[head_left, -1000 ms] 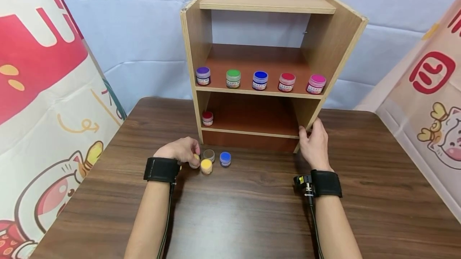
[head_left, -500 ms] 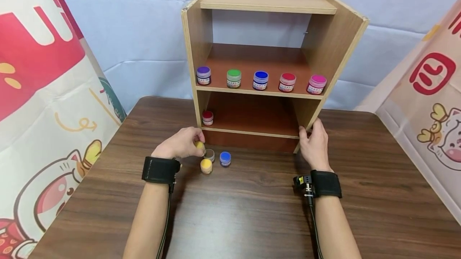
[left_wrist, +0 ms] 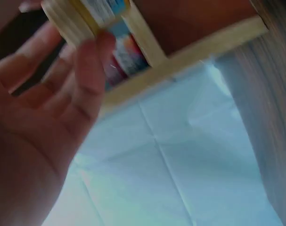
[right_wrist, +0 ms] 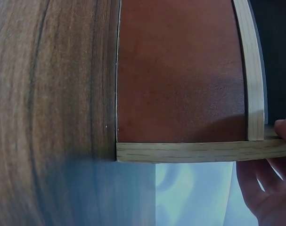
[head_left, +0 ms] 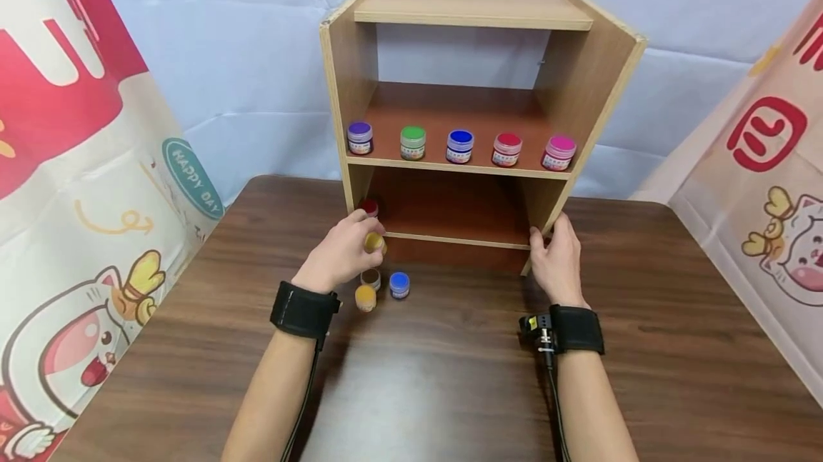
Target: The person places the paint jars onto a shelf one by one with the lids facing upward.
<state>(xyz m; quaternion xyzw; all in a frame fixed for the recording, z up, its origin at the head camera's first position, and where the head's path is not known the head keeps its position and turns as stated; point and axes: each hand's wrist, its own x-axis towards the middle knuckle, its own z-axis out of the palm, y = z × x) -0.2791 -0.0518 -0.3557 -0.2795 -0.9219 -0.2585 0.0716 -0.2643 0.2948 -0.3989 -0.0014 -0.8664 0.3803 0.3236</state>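
Note:
My left hand (head_left: 339, 251) pinches a small yellow-lidded paint jar (head_left: 376, 241) between thumb and fingers, in front of the lower shelf's left end. In the left wrist view this jar (left_wrist: 69, 21) is tipped against the fingertips. Just behind it, a red-lidded jar (head_left: 369, 206) on the lower shelf is partly covered by the hand. My right hand (head_left: 561, 258) grips the front edge of the right side panel of the wooden shelf unit (head_left: 472, 6), low down. Below the left hand, a brown jar (head_left: 371, 278), another yellow jar (head_left: 366, 298) and a blue jar (head_left: 399, 285) stand on the table.
Along the middle shelf's front edge stand a purple jar (head_left: 360, 138), a green jar (head_left: 413, 143), a blue-lidded jar (head_left: 459, 146), a red jar (head_left: 507, 150) and a pink jar (head_left: 559, 153). The dark wooden table (head_left: 450, 376) carries the unit. Printed cloths hang at both sides.
My left hand has lifted the yellow jar from the table and carried it up and right to the lower shelf's front. The right hand keeps its grip on the side panel.

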